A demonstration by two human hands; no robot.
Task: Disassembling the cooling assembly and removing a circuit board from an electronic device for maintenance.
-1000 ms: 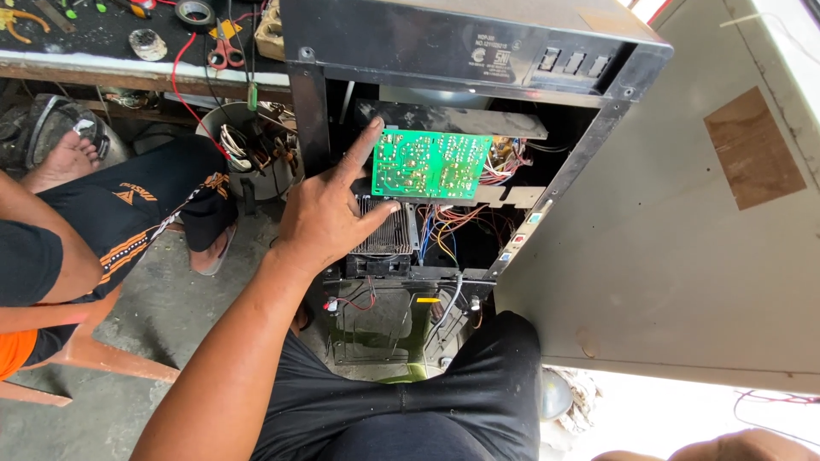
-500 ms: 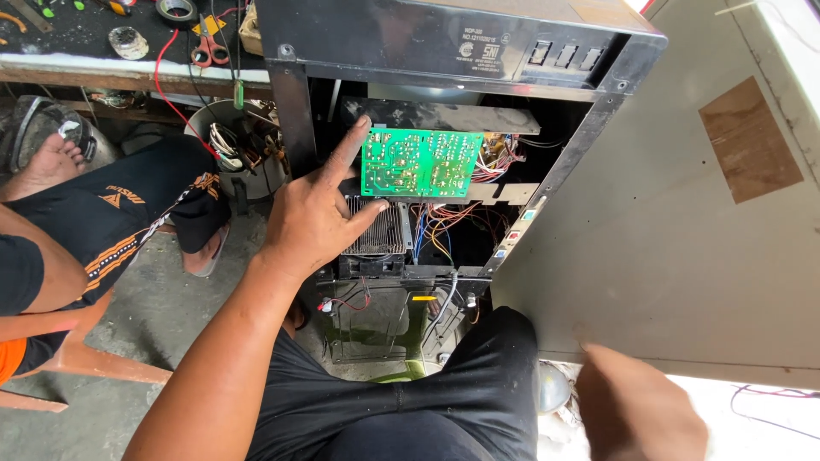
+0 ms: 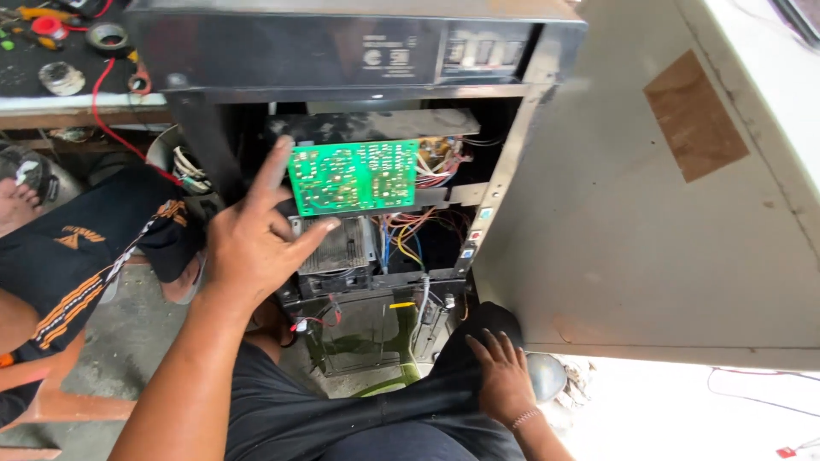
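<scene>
Head view: left hand [image 3: 252,243] partly covering circuit board [image 3: 353,176]

A table [image 3: 51,102] stands at the upper left and carries a roll of black tape [image 3: 108,36], a red wire [image 3: 102,94] and small tools. Below it sits another person in black shorts [image 3: 64,256], one bare foot [image 3: 15,205] on the concrete floor [image 3: 128,341].
</scene>
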